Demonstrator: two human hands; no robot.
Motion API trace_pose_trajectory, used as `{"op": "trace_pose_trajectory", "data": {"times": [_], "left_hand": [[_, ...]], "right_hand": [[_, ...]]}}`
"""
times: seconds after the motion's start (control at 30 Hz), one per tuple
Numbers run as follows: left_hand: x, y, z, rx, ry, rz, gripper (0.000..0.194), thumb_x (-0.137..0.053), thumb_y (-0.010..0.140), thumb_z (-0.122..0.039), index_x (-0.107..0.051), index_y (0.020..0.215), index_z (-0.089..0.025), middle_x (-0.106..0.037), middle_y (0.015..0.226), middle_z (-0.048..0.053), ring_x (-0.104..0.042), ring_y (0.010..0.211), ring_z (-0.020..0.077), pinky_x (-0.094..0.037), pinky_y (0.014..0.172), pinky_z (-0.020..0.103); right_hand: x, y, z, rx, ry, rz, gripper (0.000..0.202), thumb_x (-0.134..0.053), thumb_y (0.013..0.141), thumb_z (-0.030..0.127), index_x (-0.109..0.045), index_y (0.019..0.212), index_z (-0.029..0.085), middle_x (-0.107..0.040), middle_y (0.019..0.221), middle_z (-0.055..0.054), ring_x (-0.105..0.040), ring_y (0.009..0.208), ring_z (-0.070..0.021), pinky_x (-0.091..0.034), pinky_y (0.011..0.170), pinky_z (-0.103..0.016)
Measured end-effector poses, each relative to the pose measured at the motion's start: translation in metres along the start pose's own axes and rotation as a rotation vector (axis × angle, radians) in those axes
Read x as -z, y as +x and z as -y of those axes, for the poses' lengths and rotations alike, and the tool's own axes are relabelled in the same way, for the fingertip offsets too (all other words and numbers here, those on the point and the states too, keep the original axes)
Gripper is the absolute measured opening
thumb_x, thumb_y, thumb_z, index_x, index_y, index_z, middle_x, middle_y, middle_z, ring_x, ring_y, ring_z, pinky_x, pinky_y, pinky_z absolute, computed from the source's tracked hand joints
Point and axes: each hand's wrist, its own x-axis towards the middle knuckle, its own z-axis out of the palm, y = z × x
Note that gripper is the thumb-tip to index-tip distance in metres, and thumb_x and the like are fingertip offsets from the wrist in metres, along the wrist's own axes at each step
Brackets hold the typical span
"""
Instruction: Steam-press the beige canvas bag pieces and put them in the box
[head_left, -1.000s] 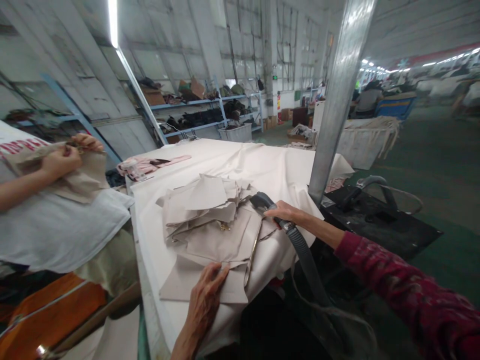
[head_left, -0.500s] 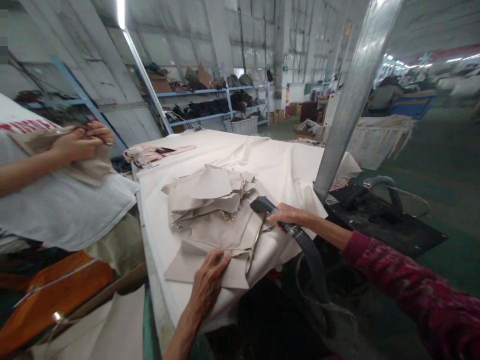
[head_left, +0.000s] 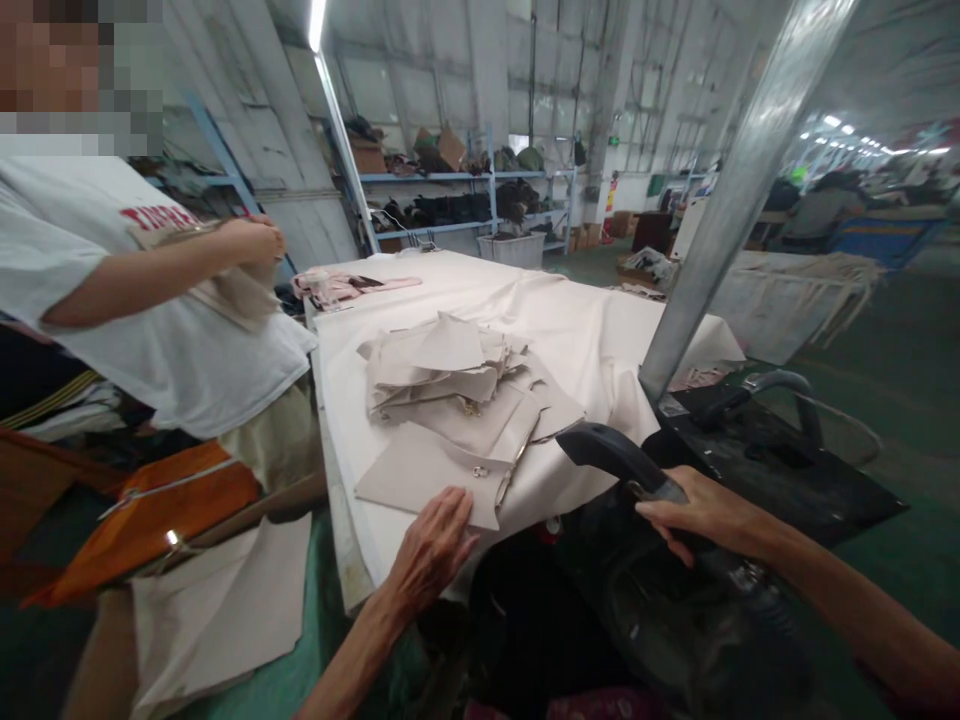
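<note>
My left hand (head_left: 439,540) rests with its fingers lying on the near edge of a beige fabric piece (head_left: 420,475), which has a small metal fitting on it. Behind it, a stack of beige pieces (head_left: 442,365) lies on the cream cloth (head_left: 555,310). My right hand (head_left: 694,505) is wrapped round the black vacuum nozzle (head_left: 615,450), off the right side of the cloth. The nozzle's tip points left, apart from the fabric. Part of the hose below is dark and blurred.
A person in a white shirt (head_left: 172,330) stands at the left, holding beige fabric. A slanted metal post (head_left: 720,250) rises at the right, beside a black flat case (head_left: 787,470). Beige pieces (head_left: 225,610) lie lower left near an orange item (head_left: 187,500). Shelves (head_left: 427,178) stand behind.
My right hand has drawn the nozzle back from the stack towards the lower right. The front piece now lies turned over the near edge under my left hand. The view has shifted left.
</note>
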Motion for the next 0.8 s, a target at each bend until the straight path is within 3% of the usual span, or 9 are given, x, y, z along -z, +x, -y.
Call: {"op": "trace_pose_trajectory", "data": {"times": [0.1,0.2,0.27,0.37,0.47,0.6,0.73,0.8], "left_hand": [[0.001,-0.005,0.001,-0.06,0.037,0.05,0.041,-0.042,0.085,-0.014,-0.044,0.126,-0.011,-0.048,0.126,0.015,-0.043,0.12,0.0266,-0.041,0.1,0.04],[0.007,0.007,0.004,-0.054,0.003,0.093,0.037,-0.037,0.085,-0.009,-0.048,0.12,-0.013,-0.052,0.12,0.014,-0.047,0.116,0.023,-0.042,0.098,0.037],[0.018,0.022,0.006,-0.028,-0.077,0.139,0.032,-0.034,0.086,-0.01,-0.054,0.111,-0.016,-0.057,0.109,0.01,-0.053,0.105,0.0197,-0.045,0.09,0.032],[0.045,0.053,0.013,0.124,-0.227,0.141,0.022,-0.037,0.086,-0.016,-0.06,0.085,-0.019,-0.06,0.081,0.003,-0.056,0.077,0.0153,-0.044,0.072,0.025],[0.083,0.095,0.034,0.277,-0.249,0.029,0.026,-0.04,0.085,-0.024,-0.053,0.063,-0.018,-0.049,0.058,-0.002,-0.047,0.059,0.0127,-0.036,0.06,0.024],[0.136,0.156,0.067,0.382,-0.208,-0.152,0.035,-0.04,0.086,-0.029,-0.044,0.053,-0.018,-0.035,0.049,-0.004,-0.038,0.052,0.0116,-0.028,0.053,0.025],[0.18,0.208,0.085,0.439,-0.212,-0.343,0.037,-0.048,0.085,-0.033,-0.047,0.053,-0.015,-0.04,0.051,-0.004,-0.043,0.056,0.0118,-0.034,0.057,0.026],[0.205,0.232,0.091,0.48,-0.239,-0.441,0.032,-0.049,0.086,-0.036,-0.055,0.065,-0.012,-0.05,0.062,-0.003,-0.05,0.063,0.0128,-0.041,0.061,0.027]], "right_hand": [[-0.01,-0.013,-0.006,0.016,0.012,0.004,0.038,-0.053,0.083,0.042,-0.053,0.058,0.014,-0.056,0.046,-0.002,-0.05,0.041,-0.0118,-0.038,0.045,-0.022],[-0.02,-0.02,-0.009,0.04,0.029,0.014,0.035,-0.053,0.084,0.04,-0.051,0.06,0.014,-0.056,0.046,-0.001,-0.049,0.042,-0.0111,-0.037,0.045,-0.021],[-0.025,-0.026,-0.011,0.048,0.056,0.013,0.032,-0.053,0.084,0.039,-0.051,0.063,0.015,-0.055,0.047,0.0,-0.049,0.041,-0.0108,-0.037,0.045,-0.021],[-0.029,-0.036,-0.015,0.05,0.091,0.018,0.031,-0.054,0.084,0.039,-0.05,0.065,0.015,-0.055,0.048,0.001,-0.05,0.042,-0.0112,-0.037,0.044,-0.02],[-0.03,-0.046,-0.022,0.051,0.105,0.004,0.031,-0.053,0.083,0.04,-0.05,0.065,0.015,-0.055,0.048,0.001,-0.051,0.041,-0.0115,-0.037,0.044,-0.02],[-0.031,-0.058,-0.031,0.047,0.081,-0.033,0.032,-0.053,0.082,0.041,-0.05,0.064,0.015,-0.054,0.05,0.001,-0.051,0.044,-0.0126,-0.039,0.046,-0.021],[-0.029,-0.067,-0.038,0.057,0.036,-0.126,0.033,-0.054,0.08,0.048,-0.054,0.073,0.016,-0.058,0.058,0.0,-0.055,0.052,-0.0156,-0.042,0.05,-0.023],[-0.027,-0.07,-0.038,0.044,0.029,-0.15,0.036,-0.055,0.078,0.052,-0.056,0.074,0.016,-0.058,0.057,-0.001,-0.056,0.053,-0.0165,-0.043,0.05,-0.023]]}}
